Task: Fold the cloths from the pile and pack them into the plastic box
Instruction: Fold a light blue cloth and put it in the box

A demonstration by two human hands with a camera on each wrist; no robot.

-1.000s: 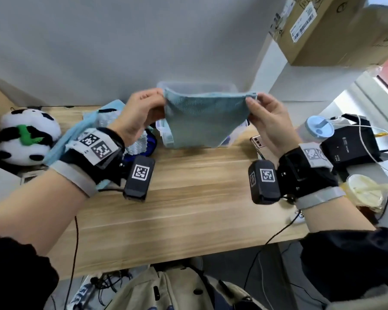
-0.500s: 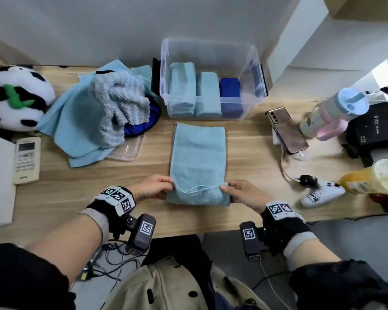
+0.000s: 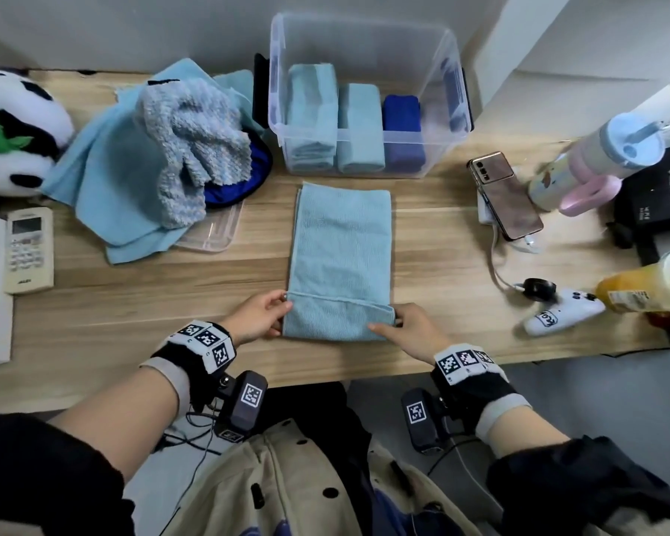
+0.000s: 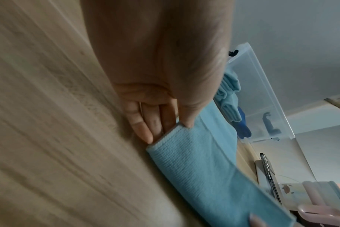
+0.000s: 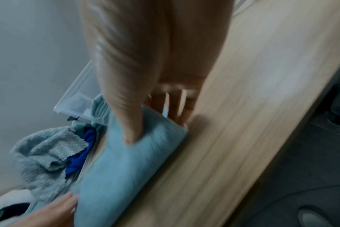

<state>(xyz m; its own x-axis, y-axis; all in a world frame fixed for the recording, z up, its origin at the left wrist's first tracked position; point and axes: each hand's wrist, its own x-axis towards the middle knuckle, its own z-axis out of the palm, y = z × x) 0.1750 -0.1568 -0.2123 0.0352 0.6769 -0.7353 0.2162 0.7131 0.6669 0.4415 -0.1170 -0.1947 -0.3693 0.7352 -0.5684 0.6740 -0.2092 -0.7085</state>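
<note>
Left hand (image 3: pixel 262 317), right hand (image 3: pixel 405 326) each pinch near fold of light-blue cloth (image 3: pixel 341 241) on tabletop (image 3: pixel 441 272); uneven grip could skew fold.

Head view: high over the desk's (image 3: pixel 441 245) near edge, facing down and toward the far wall. Wrist views: close, low along each hand. All three share the blue cloth (image 3: pixel 341 245) (image 4: pixel 213 169) (image 5: pixel 130 161) and the box (image 3: pixel 364 44) (image 4: pixel 262 95) (image 5: pixel 76 98).

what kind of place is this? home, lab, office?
Most likely an office or study desk put to use for a recording, not a laundry room. A wooden desk against a plain wall holds personal clutter: a phone on a cable, an air-conditioner remote, a drink bottle and a panda plush.
</note>
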